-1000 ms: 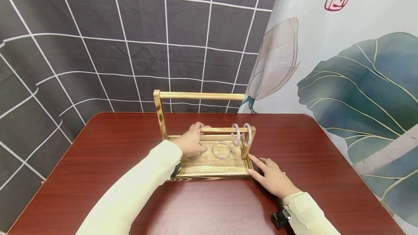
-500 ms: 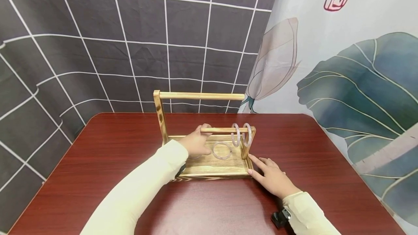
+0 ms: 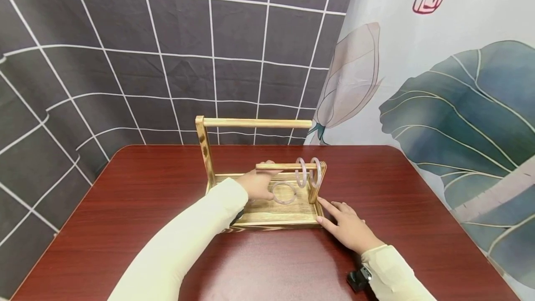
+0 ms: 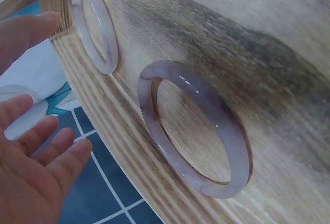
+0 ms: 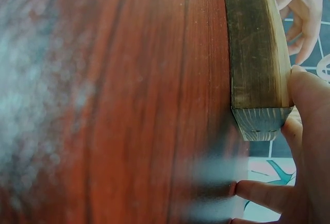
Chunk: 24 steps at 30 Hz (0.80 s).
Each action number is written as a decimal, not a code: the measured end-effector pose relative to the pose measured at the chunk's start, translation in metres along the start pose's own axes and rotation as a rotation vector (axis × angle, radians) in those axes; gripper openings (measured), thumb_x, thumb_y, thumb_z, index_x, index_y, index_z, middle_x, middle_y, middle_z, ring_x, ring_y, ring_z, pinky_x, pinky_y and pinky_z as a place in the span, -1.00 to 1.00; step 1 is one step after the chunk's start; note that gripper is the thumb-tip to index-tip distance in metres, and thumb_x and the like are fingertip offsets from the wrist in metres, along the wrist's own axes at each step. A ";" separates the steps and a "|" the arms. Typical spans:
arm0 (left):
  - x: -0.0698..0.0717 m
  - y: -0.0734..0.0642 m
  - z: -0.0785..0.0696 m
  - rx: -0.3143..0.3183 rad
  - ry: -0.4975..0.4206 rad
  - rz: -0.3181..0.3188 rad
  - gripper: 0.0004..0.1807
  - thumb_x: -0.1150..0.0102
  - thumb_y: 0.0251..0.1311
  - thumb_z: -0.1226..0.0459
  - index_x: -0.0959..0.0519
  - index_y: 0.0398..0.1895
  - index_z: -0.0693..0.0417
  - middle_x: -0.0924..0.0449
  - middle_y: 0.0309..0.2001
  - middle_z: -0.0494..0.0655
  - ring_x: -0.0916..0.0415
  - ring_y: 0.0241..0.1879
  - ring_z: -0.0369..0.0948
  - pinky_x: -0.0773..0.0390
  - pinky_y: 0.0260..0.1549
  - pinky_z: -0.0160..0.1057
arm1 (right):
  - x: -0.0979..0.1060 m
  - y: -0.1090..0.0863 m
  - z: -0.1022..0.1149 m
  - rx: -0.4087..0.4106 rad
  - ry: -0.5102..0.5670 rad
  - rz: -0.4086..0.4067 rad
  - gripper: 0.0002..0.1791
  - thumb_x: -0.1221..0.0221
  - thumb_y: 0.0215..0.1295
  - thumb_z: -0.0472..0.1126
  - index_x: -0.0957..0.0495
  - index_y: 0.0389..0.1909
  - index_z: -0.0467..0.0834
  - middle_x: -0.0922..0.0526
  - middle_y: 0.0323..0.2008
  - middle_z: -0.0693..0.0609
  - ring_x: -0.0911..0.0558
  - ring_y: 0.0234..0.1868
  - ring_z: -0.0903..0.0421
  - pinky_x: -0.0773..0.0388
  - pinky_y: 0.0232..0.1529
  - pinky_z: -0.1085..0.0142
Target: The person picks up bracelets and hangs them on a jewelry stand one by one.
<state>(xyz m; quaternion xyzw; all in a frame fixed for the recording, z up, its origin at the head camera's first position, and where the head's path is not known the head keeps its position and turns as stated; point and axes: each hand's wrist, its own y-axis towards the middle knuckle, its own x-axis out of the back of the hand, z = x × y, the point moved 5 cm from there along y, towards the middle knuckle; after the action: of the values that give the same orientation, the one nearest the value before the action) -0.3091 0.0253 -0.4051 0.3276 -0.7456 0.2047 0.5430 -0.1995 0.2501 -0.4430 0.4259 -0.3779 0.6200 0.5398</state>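
A wooden stand (image 3: 276,216) with a shallow tray base holds several pale lilac bangles. Above its tray my left hand (image 3: 256,186) hovers behind the lower rod (image 3: 277,166), fingers spread and holding nothing in the left wrist view. That view shows a nearer bangle (image 4: 227,126) and a farther bangle (image 4: 109,44) lying flat on the tray floor. In the head view the nearer one is mostly hidden by the hand. Two bangles, one here (image 3: 306,175), hang near the lower rod's right end. My right hand (image 3: 347,230) touches the tray's right end with extended fingers.
An upper rod (image 3: 259,123) runs from a tall left post (image 3: 204,145), its right end free. The lower rod's left end is free too; a short right post (image 3: 316,193) supports it. All stands on a red-brown table (image 3: 146,199) before a grey checked cloth (image 3: 175,82).
My left hand has slid rightward over the tray, towards the bangle at its middle. The right hand, the stand and the hanging bangles stay in place.
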 end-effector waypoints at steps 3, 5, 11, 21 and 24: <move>-0.001 0.002 -0.001 0.001 0.008 0.016 -0.17 -0.44 -0.16 0.18 -0.38 0.31 -0.03 -0.33 0.16 -0.04 -0.37 -0.01 -0.18 -0.46 0.10 -0.24 | 0.000 0.000 0.000 0.004 0.000 -0.002 -0.34 0.01 0.33 0.29 -0.28 0.40 0.14 -0.41 0.23 -0.22 -0.33 0.28 -0.30 -0.20 -0.14 -0.58; -0.002 0.003 -0.002 0.020 0.011 0.041 -0.13 -0.42 -0.14 0.17 -0.34 0.36 -0.07 -0.43 0.12 -0.06 -0.41 -0.11 -0.22 -0.51 0.00 -0.25 | 0.000 0.000 0.001 0.007 -0.001 -0.003 -0.34 0.00 0.33 0.28 -0.29 0.40 0.13 -0.42 0.22 -0.22 -0.33 0.28 -0.30 -0.21 -0.15 -0.58; -0.009 0.007 -0.006 0.046 -0.024 0.131 -0.04 -0.37 -0.08 0.22 -0.16 0.48 -0.05 -0.67 -0.16 -0.11 -0.43 -0.52 -0.32 -0.55 -0.21 -0.29 | 0.000 0.000 0.000 0.003 -0.001 0.000 -0.33 0.01 0.33 0.29 -0.29 0.40 0.13 -0.41 0.22 -0.23 -0.33 0.28 -0.30 -0.20 -0.14 -0.58; -0.020 0.013 -0.014 0.077 -0.114 0.206 0.01 -0.38 -0.09 0.33 -0.10 0.49 -0.03 -0.41 0.29 0.00 -0.43 -0.52 -0.36 -0.52 -0.43 -0.38 | 0.000 0.000 0.001 -0.007 0.001 0.002 -0.33 0.02 0.32 0.30 -0.29 0.40 0.14 -0.41 0.23 -0.21 -0.32 0.29 -0.29 -0.19 -0.13 -0.58; -0.022 0.015 -0.015 0.082 -0.130 0.214 0.02 -0.36 -0.11 0.37 -0.10 0.49 -0.02 -0.38 0.31 0.04 -0.39 -0.60 -0.35 -0.49 -0.55 -0.37 | 0.001 0.000 0.001 -0.009 0.001 0.002 -0.33 0.01 0.33 0.30 -0.29 0.40 0.14 -0.41 0.23 -0.22 -0.32 0.29 -0.29 -0.18 -0.12 -0.59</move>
<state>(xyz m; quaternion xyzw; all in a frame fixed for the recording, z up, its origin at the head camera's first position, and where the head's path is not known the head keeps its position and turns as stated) -0.3052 0.0518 -0.4196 0.2806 -0.8009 0.2704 0.4547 -0.1993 0.2493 -0.4420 0.4229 -0.3810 0.6189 0.5413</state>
